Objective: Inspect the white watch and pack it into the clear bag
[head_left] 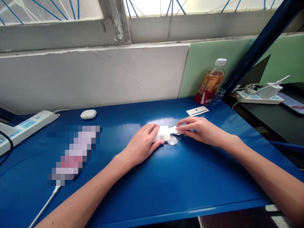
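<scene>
The desk (pixel 147 193) lay nearest. Around its middle, the left hand (pixel 143 144) gripped a white packet (pixel 163 133), while the right hand (pixel 198 129) pinched a small white piece (pixel 174 130) at its right end, shiny plastic (pixel 172 140) just below. Bracing the packet firmly and working the piece gently seemed, to me, the best handling.

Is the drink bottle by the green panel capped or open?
Capped: a white cap sits on top of the bottle, covering its mouth. Whether it is screwed tight, I cannot tell.
</scene>
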Demonstrator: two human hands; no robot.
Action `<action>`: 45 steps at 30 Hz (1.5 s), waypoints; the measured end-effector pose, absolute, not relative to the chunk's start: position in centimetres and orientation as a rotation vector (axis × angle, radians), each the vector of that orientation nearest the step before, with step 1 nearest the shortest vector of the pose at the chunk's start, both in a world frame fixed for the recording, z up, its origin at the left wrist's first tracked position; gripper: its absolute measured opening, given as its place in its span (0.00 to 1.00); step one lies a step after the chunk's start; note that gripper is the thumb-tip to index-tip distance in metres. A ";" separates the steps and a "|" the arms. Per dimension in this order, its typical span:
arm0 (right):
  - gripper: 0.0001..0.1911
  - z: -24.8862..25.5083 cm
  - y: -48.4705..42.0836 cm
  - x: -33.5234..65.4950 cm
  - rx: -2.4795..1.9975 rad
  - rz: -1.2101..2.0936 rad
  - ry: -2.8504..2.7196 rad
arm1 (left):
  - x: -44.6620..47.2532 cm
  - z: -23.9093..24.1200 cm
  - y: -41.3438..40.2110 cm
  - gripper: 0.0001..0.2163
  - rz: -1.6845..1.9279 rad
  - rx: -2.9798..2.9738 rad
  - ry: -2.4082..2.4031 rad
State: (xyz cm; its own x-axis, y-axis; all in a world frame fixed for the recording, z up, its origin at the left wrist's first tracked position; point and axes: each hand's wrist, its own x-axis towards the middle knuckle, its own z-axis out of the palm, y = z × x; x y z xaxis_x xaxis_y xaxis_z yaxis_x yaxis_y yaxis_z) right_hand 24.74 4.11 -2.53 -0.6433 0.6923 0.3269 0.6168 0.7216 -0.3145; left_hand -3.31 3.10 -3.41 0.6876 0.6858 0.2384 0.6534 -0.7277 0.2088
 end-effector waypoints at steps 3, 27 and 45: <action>0.11 -2.7 4.3 24.9 -1.026 0.257 -2.488 | -3.4 -3.5 3.1 0.22 0.455 2.784 1.107; 0.12 -2.5 4.5 25.4 -1.106 0.100 -2.576 | -3.2 -3.5 3.0 0.22 0.443 2.775 1.111; 0.10 -3.3 3.3 23.0 -1.018 0.201 -2.425 | -3.0 -3.5 3.0 0.20 0.472 2.801 1.099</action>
State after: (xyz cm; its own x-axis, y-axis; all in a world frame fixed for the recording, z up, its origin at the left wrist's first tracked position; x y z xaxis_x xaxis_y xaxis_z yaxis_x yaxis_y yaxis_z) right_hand 23.04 3.29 -3.30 -0.5967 0.7021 0.3886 0.6286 0.7100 -0.3174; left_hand -3.02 3.03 -3.51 0.6924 0.6768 0.2498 0.6472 -0.7358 0.1996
